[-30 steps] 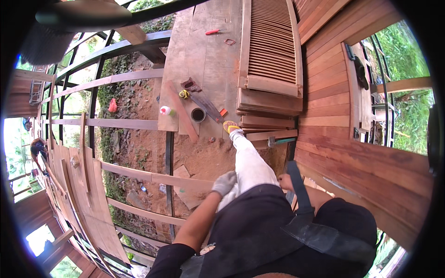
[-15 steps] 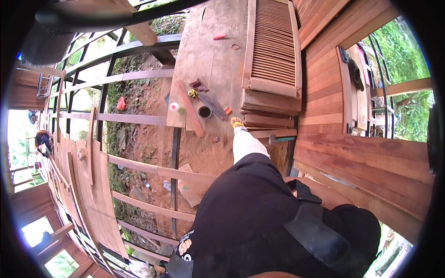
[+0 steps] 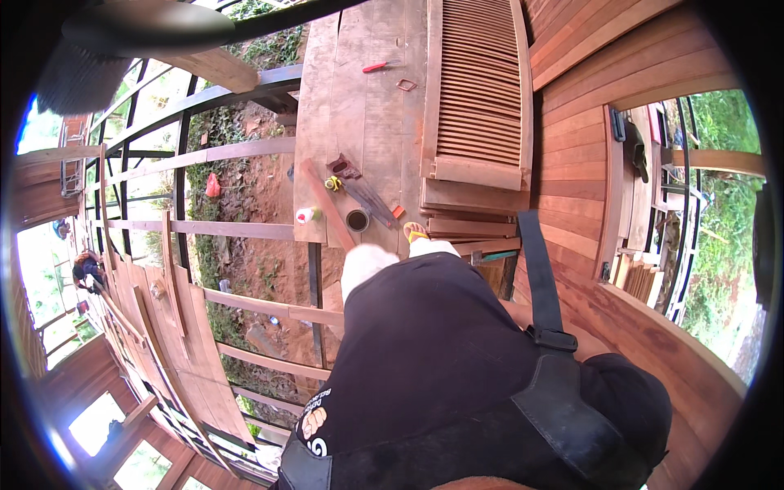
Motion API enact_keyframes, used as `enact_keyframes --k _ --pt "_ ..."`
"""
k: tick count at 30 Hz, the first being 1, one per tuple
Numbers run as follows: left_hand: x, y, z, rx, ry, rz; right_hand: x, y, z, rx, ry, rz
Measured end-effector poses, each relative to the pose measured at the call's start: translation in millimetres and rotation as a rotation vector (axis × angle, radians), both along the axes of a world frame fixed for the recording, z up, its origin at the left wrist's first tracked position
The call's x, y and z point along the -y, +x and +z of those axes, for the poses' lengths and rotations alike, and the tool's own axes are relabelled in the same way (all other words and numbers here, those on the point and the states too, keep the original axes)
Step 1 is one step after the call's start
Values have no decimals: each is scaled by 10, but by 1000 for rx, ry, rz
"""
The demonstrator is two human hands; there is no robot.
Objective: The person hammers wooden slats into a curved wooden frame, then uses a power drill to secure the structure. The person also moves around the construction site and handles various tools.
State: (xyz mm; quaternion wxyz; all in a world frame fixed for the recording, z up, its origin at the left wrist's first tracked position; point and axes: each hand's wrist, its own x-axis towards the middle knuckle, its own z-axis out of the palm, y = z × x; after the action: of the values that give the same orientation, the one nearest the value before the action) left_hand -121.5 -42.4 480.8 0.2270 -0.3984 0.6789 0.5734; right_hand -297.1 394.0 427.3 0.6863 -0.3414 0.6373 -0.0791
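Note:
Of my right arm, only bare skin (image 3: 588, 346) shows beside the black shirt and a dark strap (image 3: 542, 273); the fingers of my right hand are hidden. My left hand is out of view. Ahead of my feet, on a plank platform (image 3: 314, 106), lies a handsaw (image 3: 371, 201) with a dark handle. Around it are a small yellow item (image 3: 333, 184), a round container (image 3: 358, 220) with dark contents, a reddish board (image 3: 328, 204), a white and pink container (image 3: 305, 216) and a small orange piece (image 3: 398, 211). Neither hand visibly touches any of these.
Slatted wooden panels (image 3: 478, 90) are stacked by the plank wall (image 3: 572, 184) on the right. Leftward, open floor joists (image 3: 237, 152) span bare earth (image 3: 261, 253). Farther up lie a red-handled tool (image 3: 375, 67) and a small reddish loop (image 3: 406, 84). Another person (image 3: 88, 269) is at far left.
My view has shifted as I move toward the platform. A second white trouser leg now shows, near the reddish board. The strap at my right has swung up and outward.

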Motion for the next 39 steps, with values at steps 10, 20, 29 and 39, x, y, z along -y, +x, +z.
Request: enact_keyframes --k 10,20,29,39 --pt "1553 -475 176 210 -124 13 353 -505 153 26 152 -371" --pt "3625 -1525 413 440 -139 -497 2074 -1212 -45 -33 314 -862" --pt "5283 -5022 -79 6 -712 -1000 3481 -1924 -603 -184 315 -1405" --pt "5123 -7980 46 5 70 -466 4668 -3046 -274 -166 199 -2248"
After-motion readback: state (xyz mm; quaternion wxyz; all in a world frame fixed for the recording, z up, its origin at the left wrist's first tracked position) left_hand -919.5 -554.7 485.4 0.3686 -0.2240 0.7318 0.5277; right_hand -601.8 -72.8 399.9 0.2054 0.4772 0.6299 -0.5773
